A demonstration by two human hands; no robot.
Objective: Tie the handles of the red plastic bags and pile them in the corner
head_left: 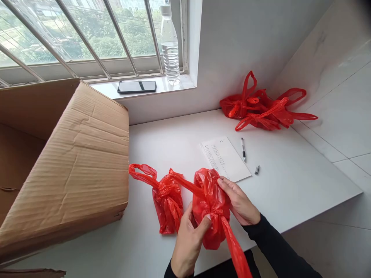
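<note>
You are holding a knotted red bag (213,231) at the near side of the white table (168,143), between both hands. Your left hand (188,239) is pinching its left side, the thumb pressing just beside the knot; your right hand (239,202) is gripping the far right edge, thumb lying on top. Your other fingers are mostly hiding behind the plastic, so you cannot tell from here how firmly they are closing, nor whether the bag's underside is touching the table.

The film is looking thin, glossy and crinkled, so it is probably sliding a little under dry fingertips and giving softly when you are squeezing. Its rounded bulk is suggesting something filling it, likely light enough for one hand, though the contents are not showing and you should be treating them as possibly fragile. Cupping the body from both sides seems the surest hold; the knot is offering a firm pinch, while the long tails, one stretching far left and one hanging near right, look likelier to be stretching under load.

Just left, a second red bag (171,216) is lying tied on the table, with the cardboard box (98,166) standing further left. Beyond your hands, the printed paper (232,162) is lying flat.
</note>
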